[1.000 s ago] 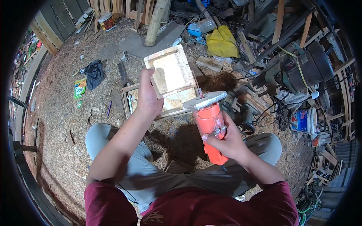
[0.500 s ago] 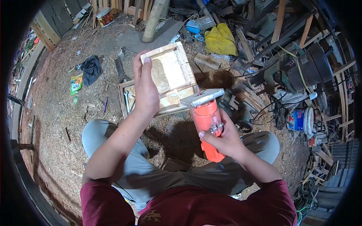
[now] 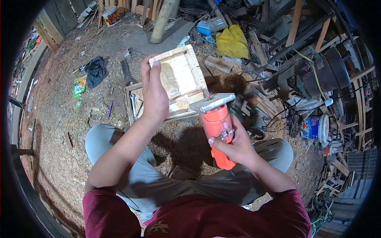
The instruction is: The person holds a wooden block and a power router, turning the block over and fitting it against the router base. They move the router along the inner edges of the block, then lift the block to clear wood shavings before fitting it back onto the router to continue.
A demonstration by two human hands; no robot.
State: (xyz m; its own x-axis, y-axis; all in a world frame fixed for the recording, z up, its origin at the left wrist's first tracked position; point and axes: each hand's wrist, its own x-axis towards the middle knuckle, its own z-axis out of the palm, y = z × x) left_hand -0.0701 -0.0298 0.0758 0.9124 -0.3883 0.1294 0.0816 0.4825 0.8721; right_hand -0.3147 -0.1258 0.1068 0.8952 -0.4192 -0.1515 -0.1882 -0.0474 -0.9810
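My left hand [image 3: 154, 90] grips a small, shallow wooden box [image 3: 190, 73] by its left side, thumb over the rim and open face toward me. My right hand [image 3: 237, 146] is wrapped round an orange trim router [image 3: 217, 137], its flat base plate [image 3: 213, 102] uppermost. The router's bit [image 3: 208, 94] points up, right at the lower right corner of the small box. Below the small box, a larger wooden tray [image 3: 130, 106] rests on the floor with a wrench [image 3: 134, 105] in its left end. The small box hides much of this tray.
Sawdust and litter cover the ground, with a black plastic bag [image 3: 95, 72] to the left. A yellow sack [image 3: 233, 43] lies ahead near a wooden post [image 3: 163, 22]. At the right stand a motor-like machine [image 3: 323, 73] with cables and a paint bucket [image 3: 316, 127].
Almost nothing differs. Both hands keep their hold, and the router's bit stays at the small box's corner; the view has shifted very slightly.
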